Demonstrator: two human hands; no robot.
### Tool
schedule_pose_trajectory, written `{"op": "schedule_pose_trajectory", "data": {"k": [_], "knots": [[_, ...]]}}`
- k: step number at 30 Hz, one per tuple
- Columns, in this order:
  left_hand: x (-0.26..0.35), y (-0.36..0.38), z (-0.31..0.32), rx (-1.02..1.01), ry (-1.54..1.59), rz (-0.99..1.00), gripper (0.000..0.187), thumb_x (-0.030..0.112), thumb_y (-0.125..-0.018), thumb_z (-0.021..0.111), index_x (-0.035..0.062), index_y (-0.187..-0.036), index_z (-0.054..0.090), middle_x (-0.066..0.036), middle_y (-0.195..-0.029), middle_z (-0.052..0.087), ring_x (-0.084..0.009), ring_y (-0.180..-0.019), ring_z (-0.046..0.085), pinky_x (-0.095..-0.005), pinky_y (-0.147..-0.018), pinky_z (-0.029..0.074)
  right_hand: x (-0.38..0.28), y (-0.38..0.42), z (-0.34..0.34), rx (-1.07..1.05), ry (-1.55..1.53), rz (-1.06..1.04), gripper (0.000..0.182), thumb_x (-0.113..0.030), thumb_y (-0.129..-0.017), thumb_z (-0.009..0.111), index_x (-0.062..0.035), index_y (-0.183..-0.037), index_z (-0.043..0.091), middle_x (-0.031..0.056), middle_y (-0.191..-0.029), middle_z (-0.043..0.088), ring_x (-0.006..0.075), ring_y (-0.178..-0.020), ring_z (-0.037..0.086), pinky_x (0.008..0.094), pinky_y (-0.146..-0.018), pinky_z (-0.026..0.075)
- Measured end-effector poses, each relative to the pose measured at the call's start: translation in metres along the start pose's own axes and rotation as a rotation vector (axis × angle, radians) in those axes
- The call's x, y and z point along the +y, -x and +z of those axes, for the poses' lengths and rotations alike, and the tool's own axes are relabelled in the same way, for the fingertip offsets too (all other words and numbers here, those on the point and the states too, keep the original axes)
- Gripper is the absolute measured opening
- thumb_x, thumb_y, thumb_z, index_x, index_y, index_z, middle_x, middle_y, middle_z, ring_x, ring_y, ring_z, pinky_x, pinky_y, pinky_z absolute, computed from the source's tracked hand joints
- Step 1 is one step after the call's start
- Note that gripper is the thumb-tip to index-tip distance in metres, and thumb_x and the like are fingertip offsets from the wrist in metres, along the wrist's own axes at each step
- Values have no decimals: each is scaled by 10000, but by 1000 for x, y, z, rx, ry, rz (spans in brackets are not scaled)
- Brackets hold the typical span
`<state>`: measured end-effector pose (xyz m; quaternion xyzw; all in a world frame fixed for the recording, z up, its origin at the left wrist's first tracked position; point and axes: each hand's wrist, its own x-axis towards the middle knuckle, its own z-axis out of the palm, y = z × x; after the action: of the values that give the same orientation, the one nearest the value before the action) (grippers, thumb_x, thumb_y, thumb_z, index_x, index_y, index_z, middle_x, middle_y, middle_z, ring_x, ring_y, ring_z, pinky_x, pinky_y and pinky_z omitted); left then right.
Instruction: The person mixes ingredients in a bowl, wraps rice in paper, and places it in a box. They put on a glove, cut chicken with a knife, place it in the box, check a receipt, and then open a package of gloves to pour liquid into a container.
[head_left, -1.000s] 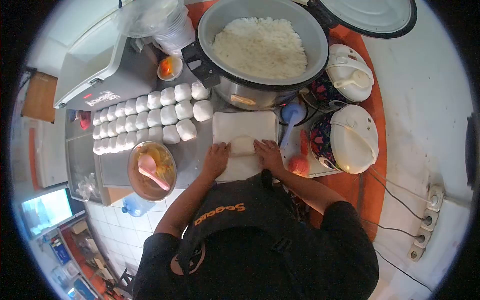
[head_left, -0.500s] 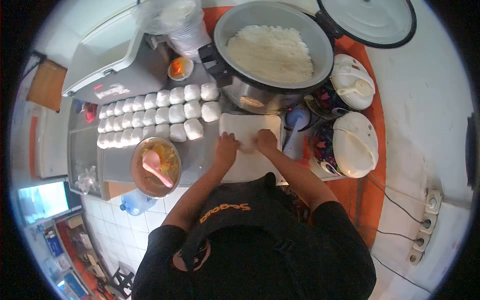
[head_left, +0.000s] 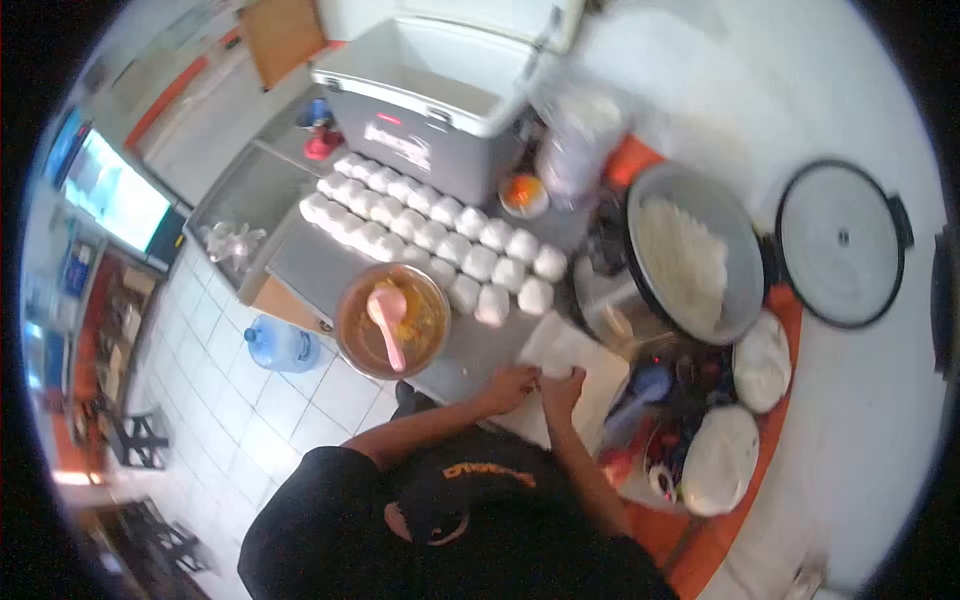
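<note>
My left hand (head_left: 512, 389) and my right hand (head_left: 563, 392) are close together over a sheet of white wrapping paper (head_left: 578, 352) on the counter. The fingers of both are curled and pressed together. Blur and the hands themselves hide what they pinch, possibly a paper edge. Rows of white wrapped bundles (head_left: 430, 235) stand beyond, to the left. Left of my hands is a metal bowl (head_left: 345, 340) of yellowish food with a pink ladle (head_left: 388, 318) in it. A large open rice cooker (head_left: 690, 335) with white rice (head_left: 685, 260) stands at the right.
An open grey cooler box (head_left: 415, 135) stands behind the bundles. Beside it are a small dish of orange food (head_left: 524, 194) and stacked plastic containers (head_left: 580, 145). Two smaller white-lidded cookers (head_left: 720, 460) and a blue ladle (head_left: 645, 388) lie right. A water jug (head_left: 280, 345) is on the floor.
The view has swung left and tilted. My hands have come closer together over the paper. The bundles, bowl and cookers keep their places on the counter.
</note>
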<state>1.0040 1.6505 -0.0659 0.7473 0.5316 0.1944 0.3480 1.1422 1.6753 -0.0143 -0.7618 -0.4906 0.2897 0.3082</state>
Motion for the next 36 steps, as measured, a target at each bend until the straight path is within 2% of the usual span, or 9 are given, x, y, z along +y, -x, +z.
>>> {"op": "schedule_pose_trajectory", "data": {"k": [8, 11, 17, 20, 21, 24, 29, 34, 36], "knots": [[22, 53, -92, 98, 1193, -191, 432, 272, -968, 534, 46, -1336, 535, -154, -1309, 542, -260, -1261, 464, -399, -1072, 332, -77, 31, 6, -545, -666, 40, 640, 68, -718, 678, -28, -1302, 436, 122, -995, 609, 190, -769, 629, 289, -599, 539], [-1, 84, -123, 164, 662, -178, 501, 272, -939, 578, 21, -1365, 501, -177, -1243, 565, -289, -1223, 487, -389, -1052, 347, -91, 39, 27, -730, -872, 160, 605, 88, -729, 642, -53, -1279, 435, 103, -999, 597, 212, -810, 634, 338, -658, 558], [-89, 179, -200, 1153, -177, -962, 528, 285, -681, 761, -86, -1002, 567, -275, -974, 591, -432, -975, 581, -495, -827, 477, -108, 54, 74, -744, -943, 315, 545, 36, -727, 658, -60, -1231, 475, 78, -1021, 568, 222, -899, 612, 373, -723, 555], [-114, 205, -225, 710, 946, -1139, 475, 211, -677, 725, -151, -948, 581, -214, -952, 645, -285, -802, 663, -388, -618, 554, -124, 55, 75, -705, -958, 343, 530, 11, -718, 671, -64, -1214, 501, 70, -970, 582, 215, -857, 620, 355, -719, 551], [-176, 215, -191, 730, 907, -1172, 321, 194, -749, 713, -80, -873, 603, -166, -758, 635, -256, -611, 635, -392, -503, 535, -124, 52, 74, -695, -957, 345, 521, 4, -720, 671, -65, -1209, 506, 67, -952, 585, 214, -847, 621, 350, -715, 550], [-138, 218, -244, 622, 1027, -1025, 349, 147, -769, 725, -56, -1020, 589, -161, -848, 656, -251, -652, 652, -368, -559, 564, -132, 44, 71, -619, -871, 300, 419, -33, -740, 637, -67, -1147, 544, 54, -878, 580, 204, -803, 616, 340, -675, 542], [-246, 250, -311, 356, 1194, -819, 455, 11, -751, 703, -30, -1170, 532, -145, -1016, 647, -239, -828, 676, -349, -672, 593, -161, 61, 82, -157, -803, 526, 241, -52, -783, 633, -31, -1020, 597, 105, -858, 593, 211, -674, 578, 328, -589, 500], [-284, 295, -473, 464, 1241, -702, 412, 43, -788, 717, -4, -1172, 572, -105, -1031, 669, -203, -837, 672, -345, -719, 587, -158, 94, 98, -128, -850, 582, 407, -85, -823, 636, -1, -1200, 506, 112, -1148, 508, 292, -1033, 515, 464, -893, 539], [-338, 303, -509, 572, 1237, -747, 433, -6, -796, 675, 20, -1210, 549, -106, -1080, 661, -216, -847, 682, -343, -727, 592, -177, 113, 110, -62, -891, 572, 304, -80, -832, 621, 2, -1116, 551, 108, -1068, 521, 276, -951, 533, 438, -847, 548]]}}
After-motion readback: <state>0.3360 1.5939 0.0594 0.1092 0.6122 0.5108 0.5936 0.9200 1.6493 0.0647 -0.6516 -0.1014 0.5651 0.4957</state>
